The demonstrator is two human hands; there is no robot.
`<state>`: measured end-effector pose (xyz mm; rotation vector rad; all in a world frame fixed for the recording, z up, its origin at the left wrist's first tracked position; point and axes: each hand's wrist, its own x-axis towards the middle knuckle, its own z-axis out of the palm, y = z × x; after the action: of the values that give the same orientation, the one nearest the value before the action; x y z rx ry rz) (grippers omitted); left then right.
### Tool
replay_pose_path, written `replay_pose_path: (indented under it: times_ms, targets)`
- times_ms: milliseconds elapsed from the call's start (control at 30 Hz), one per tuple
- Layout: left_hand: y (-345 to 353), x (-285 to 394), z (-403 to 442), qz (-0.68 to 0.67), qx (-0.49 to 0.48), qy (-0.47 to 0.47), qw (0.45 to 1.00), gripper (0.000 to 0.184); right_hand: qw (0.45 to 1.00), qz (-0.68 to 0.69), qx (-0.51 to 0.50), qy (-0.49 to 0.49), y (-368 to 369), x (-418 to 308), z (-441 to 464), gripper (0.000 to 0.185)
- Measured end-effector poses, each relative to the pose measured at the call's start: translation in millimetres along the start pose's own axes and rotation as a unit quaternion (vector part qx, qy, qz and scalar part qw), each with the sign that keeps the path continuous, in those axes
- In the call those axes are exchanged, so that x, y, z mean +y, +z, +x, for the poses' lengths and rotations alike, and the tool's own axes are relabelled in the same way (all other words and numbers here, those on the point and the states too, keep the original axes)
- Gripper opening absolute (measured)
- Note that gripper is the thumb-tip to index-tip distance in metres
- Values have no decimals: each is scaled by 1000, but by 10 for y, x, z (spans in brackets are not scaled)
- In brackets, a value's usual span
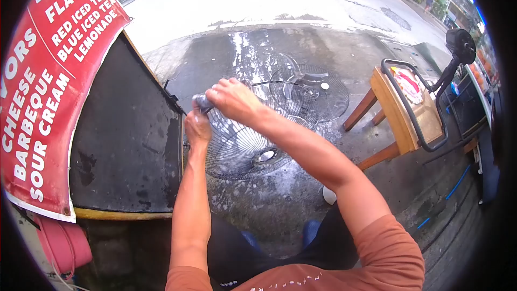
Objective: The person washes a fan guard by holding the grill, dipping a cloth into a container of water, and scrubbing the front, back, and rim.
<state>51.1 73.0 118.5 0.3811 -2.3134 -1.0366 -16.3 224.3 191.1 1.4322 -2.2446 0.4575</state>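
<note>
Both hands meet at a small dark grey item (202, 102), too blurred to identify, in front of my chest. My right hand (231, 98) has its fingers wrapped round the item from above. Just below it, my left hand (197, 126) is closed against its lower side. Beneath the hands a round wire fan grille (242, 156) lies on the wet ground, with a pale oval centre. A second wire grille (328, 97) lies farther out to the right, a small white round thing on it. White suds streak the pavement around both.
A black board (124, 145) with a red lettered banner (48, 91) stands at left, above a pink container (64, 242). At right are a wooden stool (401, 129) with a black metal frame on top, and a blue strip (458, 183). A road (258, 0) runs beyond.
</note>
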Motion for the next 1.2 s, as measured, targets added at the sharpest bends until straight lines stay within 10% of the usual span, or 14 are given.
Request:
replay_pose_path:
  times_ms: [67, 200, 800, 1200]
  targets:
    - [16, -316, 41, 75, 71, 143, 984, 66, 998, -26, 48, -36, 172, -143, -83, 26]
    - [-216, -311, 40, 15, 2, -64, 998, 68, 993, -23, 48, -107, 420, -284, -208, 36]
    - [-170, -437, 78, 25, 92, -64, 993, 68, 985, 35, 154, -71, 364, 281, -238, 30]
    - [-292, -730, 78, -32, 82, -70, 994, 67, 961, 140, 69, 228, 318, 1433, -879, 27]
